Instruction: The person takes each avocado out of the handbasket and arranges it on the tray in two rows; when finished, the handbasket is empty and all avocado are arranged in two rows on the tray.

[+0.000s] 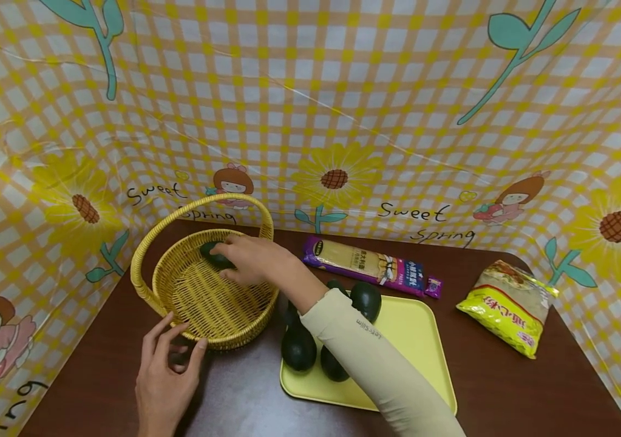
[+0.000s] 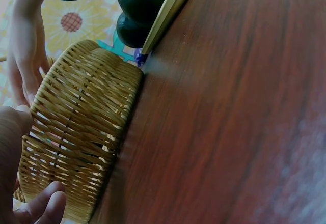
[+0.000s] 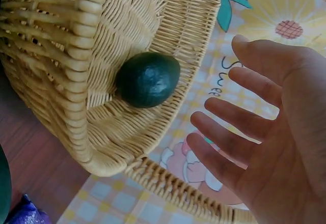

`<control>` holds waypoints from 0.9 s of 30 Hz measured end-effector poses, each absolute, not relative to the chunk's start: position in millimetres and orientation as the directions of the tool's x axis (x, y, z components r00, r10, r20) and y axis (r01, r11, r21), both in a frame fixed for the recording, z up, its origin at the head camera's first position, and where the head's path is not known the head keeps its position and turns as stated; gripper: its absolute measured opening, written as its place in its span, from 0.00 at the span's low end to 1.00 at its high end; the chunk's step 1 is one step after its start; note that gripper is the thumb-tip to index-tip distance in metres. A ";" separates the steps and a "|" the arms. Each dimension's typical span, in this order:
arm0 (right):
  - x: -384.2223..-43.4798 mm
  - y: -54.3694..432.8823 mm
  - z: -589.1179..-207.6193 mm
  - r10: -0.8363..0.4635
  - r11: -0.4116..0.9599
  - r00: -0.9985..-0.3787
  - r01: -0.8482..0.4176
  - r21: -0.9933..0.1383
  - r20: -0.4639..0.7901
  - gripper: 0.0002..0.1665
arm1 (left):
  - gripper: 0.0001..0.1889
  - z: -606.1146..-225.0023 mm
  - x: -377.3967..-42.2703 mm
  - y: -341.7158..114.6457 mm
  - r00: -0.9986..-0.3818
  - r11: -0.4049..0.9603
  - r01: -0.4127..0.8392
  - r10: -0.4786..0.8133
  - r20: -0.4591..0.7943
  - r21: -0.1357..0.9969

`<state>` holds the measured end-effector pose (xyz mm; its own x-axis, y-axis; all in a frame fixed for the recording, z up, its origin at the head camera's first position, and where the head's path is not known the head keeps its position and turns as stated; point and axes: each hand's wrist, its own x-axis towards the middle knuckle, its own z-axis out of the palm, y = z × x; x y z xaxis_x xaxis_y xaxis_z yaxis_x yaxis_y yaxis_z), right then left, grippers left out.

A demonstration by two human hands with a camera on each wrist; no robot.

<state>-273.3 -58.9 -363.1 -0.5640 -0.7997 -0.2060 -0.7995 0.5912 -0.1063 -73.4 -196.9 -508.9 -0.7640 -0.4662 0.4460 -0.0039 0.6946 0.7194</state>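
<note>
A dark green avocado (image 3: 147,79) lies inside the yellow wicker basket (image 1: 223,340), near its far wall. Over the basket reaches my right hand (image 1: 252,260), overlapping the avocado in the head view. The right wrist view shows that hand (image 3: 260,127) with fingers spread and nothing held, apart from the avocado. My left hand (image 1: 168,370) is at the basket's near-left rim, its fingertips right at the wicker. In the left wrist view, its thumb is by the rim and other fingers (image 2: 51,201) are beside the outer wall. Several more avocados (image 1: 299,347) lie on a yellow tray.
Right of the basket sits the yellow tray (image 1: 414,340), partly under my right forearm. A purple pasta packet (image 1: 365,264) lies behind it, with a small purple sachet (image 1: 433,287) at its end. A yellow bag (image 1: 509,306) lies farther right. Patterned cloth (image 1: 332,109) surrounds the brown table.
</note>
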 end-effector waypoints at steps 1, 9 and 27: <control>-275.3 -60.1 -363.9 -0.796 0.595 -0.565 -0.796 -0.113 -0.214 0.35 | 0.23 -509.3 -73.5 -196.8 -0.765 0.693 -0.005 -0.467 0.444 0.721; -288.8 -68.1 -371.2 -0.778 0.618 -0.568 -0.770 -0.158 -0.269 0.36 | 0.23 -510.6 -75.2 -196.1 -0.760 0.695 -0.003 -0.469 0.450 0.719; -311.3 -92.5 -383.1 -0.712 0.686 -0.602 -0.706 -0.176 -0.361 0.39 | 0.23 -511.2 -75.7 -197.0 -0.756 0.688 -0.003 -0.476 0.449 0.725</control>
